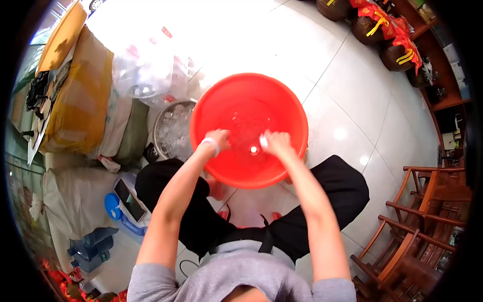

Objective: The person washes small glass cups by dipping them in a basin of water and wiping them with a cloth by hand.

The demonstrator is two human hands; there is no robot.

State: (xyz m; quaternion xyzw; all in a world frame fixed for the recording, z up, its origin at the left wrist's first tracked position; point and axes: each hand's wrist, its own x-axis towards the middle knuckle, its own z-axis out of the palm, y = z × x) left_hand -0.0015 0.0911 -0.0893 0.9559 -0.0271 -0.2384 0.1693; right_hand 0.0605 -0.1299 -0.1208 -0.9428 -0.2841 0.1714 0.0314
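Observation:
A large red plastic basin [294, 118] stands on the floor between my knees, with clear water in it. My left hand [217, 138] is over the basin's left part, fingers curled closed, a white band round the wrist. My right hand [277, 143] is over the right part, also closed. A small white patch [263, 141] shows at its fingertips, too unclear to name. What either hand holds, if anything, cannot be made out. Left of the basin sits a round metal bowl [157, 132] with several clear, shiny pieces in it.
Clear plastic bags [143, 70] and a taped carton [83, 95] stand at the left. A phone [129, 200] lies by a blue-handled item [114, 206]. Wooden chairs [407, 231] stand at the right, dark jars [370, 29] with red cloth at upper right.

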